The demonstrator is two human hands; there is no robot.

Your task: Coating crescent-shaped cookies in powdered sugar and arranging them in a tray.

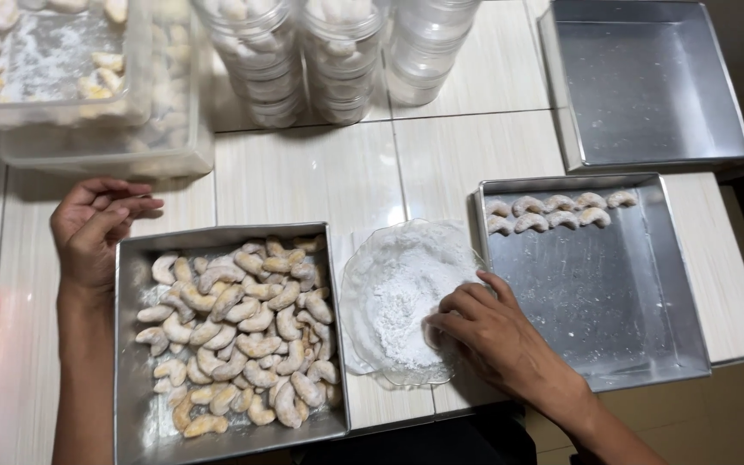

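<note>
A white tiled tabletop (320, 172) carries a cookie-filled metal tray (131, 344) beside the left hand (96, 226), a glass sugar dish (363, 284) under the right hand (484, 323), and two more trays (691, 284) beyond it.

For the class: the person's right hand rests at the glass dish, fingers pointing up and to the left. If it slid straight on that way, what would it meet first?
Most likely the white powder heaped in the glass dish; the right hand already has its fingertips at it.

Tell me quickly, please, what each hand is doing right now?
Left hand: open, empty, beside the tray of crescent cookies.
Right hand: fingers curled in the glass dish of powdered sugar; hold cannot be told.
</note>
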